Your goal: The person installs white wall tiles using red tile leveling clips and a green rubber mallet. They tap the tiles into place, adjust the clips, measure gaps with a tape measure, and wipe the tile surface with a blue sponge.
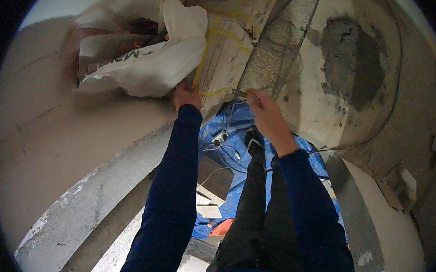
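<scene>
A flat pale box (226,61), bound with yellow straps (216,92), lies ahead of me. At its near left corner is my left hand (186,97), its fingers curled and partly hidden beside the white sack (178,47). My right hand (267,118) is closed at the box's near right corner. A small flat greyish piece (239,93) sticks out from its fingertips, close to the end of the near strap; its kind is too small to make out.
The open sack holds dark and reddish things I cannot make out. A rough stone strip (272,54) runs along the box's right. Mortar (352,59) lies in a wet patch on a pale board. Below are a blue tarp (239,120), a white power strip (220,137) and loose cables.
</scene>
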The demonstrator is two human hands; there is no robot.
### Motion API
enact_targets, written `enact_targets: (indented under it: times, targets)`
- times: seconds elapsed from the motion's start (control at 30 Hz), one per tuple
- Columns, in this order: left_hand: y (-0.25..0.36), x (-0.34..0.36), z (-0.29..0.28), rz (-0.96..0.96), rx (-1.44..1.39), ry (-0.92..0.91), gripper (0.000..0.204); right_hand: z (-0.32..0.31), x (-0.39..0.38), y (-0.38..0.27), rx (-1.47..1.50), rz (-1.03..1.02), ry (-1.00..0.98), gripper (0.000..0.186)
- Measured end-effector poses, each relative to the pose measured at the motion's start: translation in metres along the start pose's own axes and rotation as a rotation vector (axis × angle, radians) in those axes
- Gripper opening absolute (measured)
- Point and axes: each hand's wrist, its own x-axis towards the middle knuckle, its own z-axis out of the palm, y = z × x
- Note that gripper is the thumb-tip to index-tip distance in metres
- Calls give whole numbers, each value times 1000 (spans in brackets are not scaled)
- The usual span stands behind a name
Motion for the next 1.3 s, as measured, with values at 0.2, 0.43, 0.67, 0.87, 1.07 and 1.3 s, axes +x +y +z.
enact_targets:
  times: [0.2, 0.43, 0.67, 0.87, 1.07, 1.3]
  targets:
    - [-11, 2, 0, 93, -166, -72, 38, 47, 53, -40, -290, -249, 56, 28]
    - [-22, 14, 28, 133, -496, 2, 33, 95, 100, -34, -602, -478, 99, 22]
    - [-20, 3, 28, 196, -409, 52, 35, 100, 117, -21, -968, -653, 9, 21]
    - [-13, 0, 34, 192, -437, 137, 35, 96, 131, -18, -1041, -769, -73, 22]
    - [-14, -4, 32, 119, -354, 84, 33, 96, 128, -18, -942, -758, -82, 21]
    - [0, -7, 22, 11, -629, 73, 30, 90, 111, -24, -847, -680, -12, 24]
